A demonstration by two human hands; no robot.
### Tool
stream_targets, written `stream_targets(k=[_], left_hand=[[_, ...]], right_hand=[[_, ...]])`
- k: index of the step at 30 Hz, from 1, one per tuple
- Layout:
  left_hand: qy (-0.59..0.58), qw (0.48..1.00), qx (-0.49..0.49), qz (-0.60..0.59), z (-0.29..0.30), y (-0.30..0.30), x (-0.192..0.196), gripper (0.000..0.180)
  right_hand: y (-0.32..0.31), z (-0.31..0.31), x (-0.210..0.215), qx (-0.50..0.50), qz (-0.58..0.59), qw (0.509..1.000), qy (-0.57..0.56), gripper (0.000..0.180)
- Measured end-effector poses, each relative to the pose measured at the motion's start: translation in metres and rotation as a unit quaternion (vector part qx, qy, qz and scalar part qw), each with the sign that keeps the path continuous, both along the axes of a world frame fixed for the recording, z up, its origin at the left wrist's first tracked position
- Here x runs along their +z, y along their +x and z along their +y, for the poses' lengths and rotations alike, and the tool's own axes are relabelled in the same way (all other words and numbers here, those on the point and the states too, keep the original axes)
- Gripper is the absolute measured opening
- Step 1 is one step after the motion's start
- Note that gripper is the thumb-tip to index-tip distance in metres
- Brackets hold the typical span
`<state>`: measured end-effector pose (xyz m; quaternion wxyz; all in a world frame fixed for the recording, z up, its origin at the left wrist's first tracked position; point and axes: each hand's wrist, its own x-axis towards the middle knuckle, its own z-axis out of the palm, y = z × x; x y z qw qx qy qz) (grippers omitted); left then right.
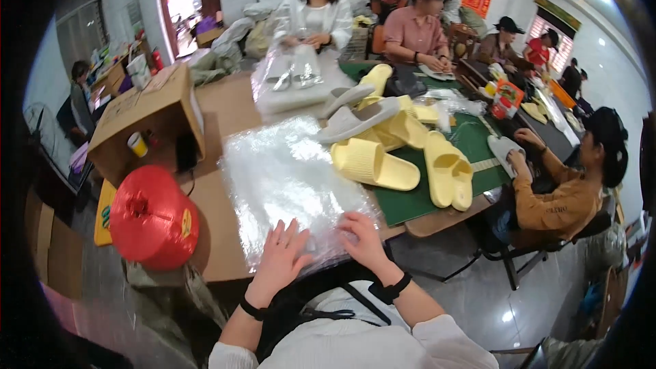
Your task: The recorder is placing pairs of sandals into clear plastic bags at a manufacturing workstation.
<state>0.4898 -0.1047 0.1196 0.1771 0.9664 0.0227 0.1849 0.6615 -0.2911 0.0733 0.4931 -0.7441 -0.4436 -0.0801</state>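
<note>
A stack of clear plastic bags (280, 171) lies on the brown table in front of me. My left hand (279, 260) rests on the stack's near edge, palm down with the fingers spread. Beside it, my right hand (365, 240) is over the near right corner, its fingers loosely bent and apart; nothing shows in them. Past the bags, to the right, is a pile of yellow slippers (374, 165) with grey slippers (359, 120) on top. One pair of yellow slippers (447, 171) lies closer to the table's right edge.
On the left stand a red roll of plastic twine (154, 219) and an open cardboard box (147, 119). Across the table a person (314, 14) handles slippers in clear plastic. Other people sit along the right; the nearest, in a brown top (557, 195), holds a grey slipper (507, 154).
</note>
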Motion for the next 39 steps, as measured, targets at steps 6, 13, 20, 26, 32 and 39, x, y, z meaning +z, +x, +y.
stream_targets(k=[6, 13, 20, 26, 32, 39], left_hand=[[-0.041, 0.999, 0.032, 0.0, 0.006, 0.0, -0.028, 0.048], [-0.042, 0.998, 0.035, 0.014, 0.006, 0.006, -0.023, 0.051], [-0.03, 0.999, 0.041, 0.011, 0.005, 0.001, -0.026, 0.051], [-0.037, 0.999, 0.037, 0.013, 0.005, -0.001, -0.028, 0.05], [-0.037, 0.999, 0.035, 0.01, 0.009, -0.001, -0.027, 0.055], [-0.003, 0.999, 0.037, 0.024, 0.012, -0.002, -0.03, 0.069]], right_hand=[[0.048, -0.048, 0.035, -0.12, 0.015, 0.987, 0.108, 0.019], [0.207, -0.14, 0.022, -0.488, -0.084, 0.869, -0.002, 0.042], [0.29, -0.165, 0.004, -0.368, 0.134, 0.912, -0.126, 0.048], [0.274, -0.17, -0.006, -0.353, 0.086, 0.931, -0.024, 0.025], [0.167, -0.134, 0.033, -0.3, 0.097, 0.944, 0.102, 0.018], [0.029, -0.022, 0.061, -0.08, 0.091, 0.993, 0.013, 0.011]])
